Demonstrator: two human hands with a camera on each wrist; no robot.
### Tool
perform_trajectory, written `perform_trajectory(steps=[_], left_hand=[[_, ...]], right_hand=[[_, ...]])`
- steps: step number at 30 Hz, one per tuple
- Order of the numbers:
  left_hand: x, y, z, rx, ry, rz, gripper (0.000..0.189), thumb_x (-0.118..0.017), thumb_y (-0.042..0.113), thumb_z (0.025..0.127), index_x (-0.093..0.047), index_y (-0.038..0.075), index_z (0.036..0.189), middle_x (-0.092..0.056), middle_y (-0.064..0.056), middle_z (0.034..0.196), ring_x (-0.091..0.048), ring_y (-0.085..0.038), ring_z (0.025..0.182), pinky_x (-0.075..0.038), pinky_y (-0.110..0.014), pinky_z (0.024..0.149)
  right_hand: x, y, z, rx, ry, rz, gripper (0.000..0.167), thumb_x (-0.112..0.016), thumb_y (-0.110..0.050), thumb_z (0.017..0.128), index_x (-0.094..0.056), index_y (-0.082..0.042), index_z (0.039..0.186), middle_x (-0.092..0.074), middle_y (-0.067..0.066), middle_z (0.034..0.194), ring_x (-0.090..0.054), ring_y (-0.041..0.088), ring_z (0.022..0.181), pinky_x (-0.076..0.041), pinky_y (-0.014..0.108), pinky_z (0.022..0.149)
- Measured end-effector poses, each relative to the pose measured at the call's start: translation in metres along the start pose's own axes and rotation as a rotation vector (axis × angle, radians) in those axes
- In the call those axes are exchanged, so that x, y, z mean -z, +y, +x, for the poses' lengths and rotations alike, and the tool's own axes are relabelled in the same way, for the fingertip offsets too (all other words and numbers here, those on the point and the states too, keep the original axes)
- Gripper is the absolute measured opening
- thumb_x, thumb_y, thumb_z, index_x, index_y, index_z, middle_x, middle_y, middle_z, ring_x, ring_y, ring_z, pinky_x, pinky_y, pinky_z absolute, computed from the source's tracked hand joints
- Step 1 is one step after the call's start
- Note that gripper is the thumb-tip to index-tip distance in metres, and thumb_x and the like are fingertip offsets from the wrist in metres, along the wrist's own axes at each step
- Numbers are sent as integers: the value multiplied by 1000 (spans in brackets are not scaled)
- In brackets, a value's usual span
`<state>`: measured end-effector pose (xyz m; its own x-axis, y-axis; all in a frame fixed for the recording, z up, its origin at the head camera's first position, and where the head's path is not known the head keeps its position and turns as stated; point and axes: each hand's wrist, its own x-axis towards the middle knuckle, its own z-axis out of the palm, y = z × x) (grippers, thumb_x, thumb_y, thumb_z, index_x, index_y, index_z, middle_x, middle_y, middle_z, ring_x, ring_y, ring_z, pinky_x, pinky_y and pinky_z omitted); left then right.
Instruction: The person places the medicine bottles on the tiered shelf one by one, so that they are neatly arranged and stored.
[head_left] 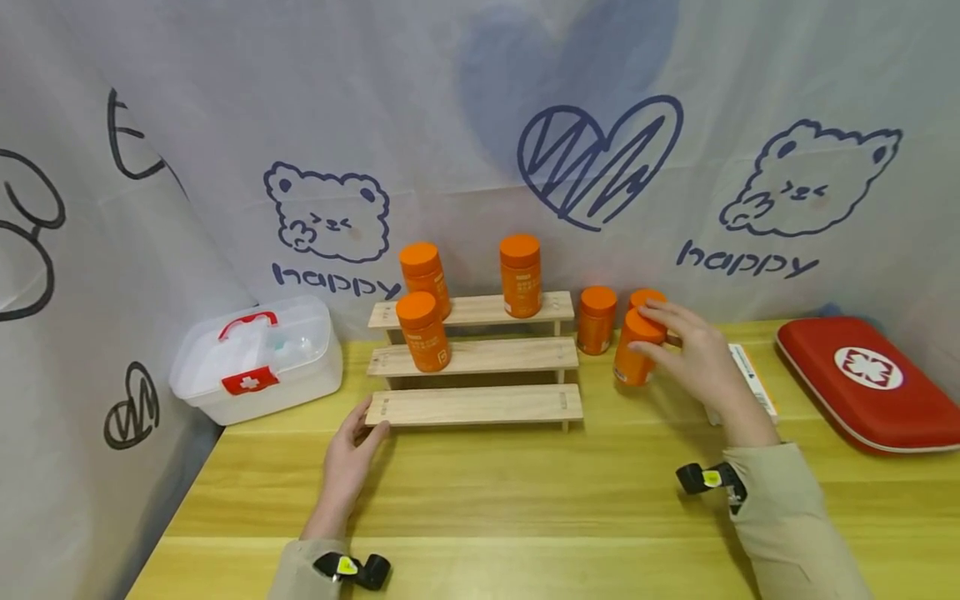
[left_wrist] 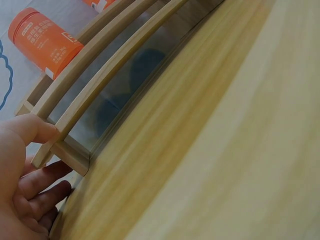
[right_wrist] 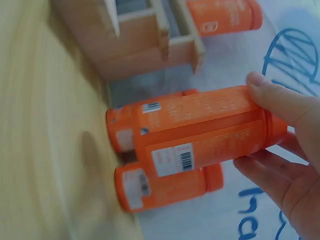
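My right hand (head_left: 701, 367) holds an orange bottle (head_left: 632, 362) near its cap. In the right wrist view this bottle (right_wrist: 200, 132) is tilted, its base off the table. Two more orange bottles stand just behind it: one (head_left: 597, 323) beside the stand, the other (head_left: 647, 296) mostly hidden. With thumb at the front edge, my left hand (head_left: 348, 462) grips the left end of the lowest step of a three-step wooden stand (head_left: 472, 406). On the top step are two orange bottles (head_left: 522, 283); another orange bottle (head_left: 424, 337) stands on the middle step.
At the left sits a clear first-aid box (head_left: 300, 375) with a red handle. A red zip case (head_left: 832, 375) with a white emblem lies at the right. Between it and my right hand is a white flat box (head_left: 752, 379). A drawn-on cloth (head_left: 450, 125) hangs behind the table.
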<state>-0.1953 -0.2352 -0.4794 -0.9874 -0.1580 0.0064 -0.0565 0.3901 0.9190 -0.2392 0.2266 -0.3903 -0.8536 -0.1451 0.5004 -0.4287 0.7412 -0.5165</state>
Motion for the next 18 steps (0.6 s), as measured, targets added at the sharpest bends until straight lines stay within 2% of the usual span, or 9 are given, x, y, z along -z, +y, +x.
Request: perform_trajectory(steps=[5, 8, 10, 13, 18], left_hand=[[2, 2, 0, -6, 2, 14, 63, -60, 38, 94, -36, 16, 149, -35, -16, 149, -36, -30, 132, -31, -49, 105], [3, 4, 0, -11, -2, 12, 63, -60, 37, 94, -37, 14, 148, -36, -17, 148, -36, -31, 132, -32, -49, 104], [3, 4, 0, -17, -6, 5, 63, -60, 37, 94, -36, 14, 148, -36, -18, 148, -37, -32, 132, -32, -50, 104], [3, 5, 1, -23, -2, -2, 64, -60, 37, 94, -37, 14, 148, -36, -17, 148, -37, -31, 131, -32, -50, 103], [2, 2, 0, -17, -2, 6, 63, -61, 37, 94, -37, 15, 148, -38, -18, 146, -40, -31, 129, -34, -49, 103]], right_hand=[[-2, -19, 3, 121, 197, 94, 49, -80, -4, 75, -65, 1, 121, -57, 12, 131, -56, 32, 113, -51, 31, 82], [-7, -35, 4, 188, 293, 150, 48, -82, 3, 70, -67, 1, 117, -60, 11, 126, -59, 31, 110, -47, 16, 82], [-11, -48, 7, 214, 326, 185, 48, -82, 4, 70, -68, 1, 115, -61, 11, 124, -59, 31, 109, -44, 11, 83], [-24, -66, 17, 252, 338, 204, 46, -82, 1, 71, -68, 1, 114, -62, 10, 123, -58, 29, 110, -44, 13, 87], [-50, -87, 33, 326, 299, 180, 46, -83, -10, 73, -68, 1, 114, -62, 12, 121, -56, 28, 111, -46, 32, 92]])
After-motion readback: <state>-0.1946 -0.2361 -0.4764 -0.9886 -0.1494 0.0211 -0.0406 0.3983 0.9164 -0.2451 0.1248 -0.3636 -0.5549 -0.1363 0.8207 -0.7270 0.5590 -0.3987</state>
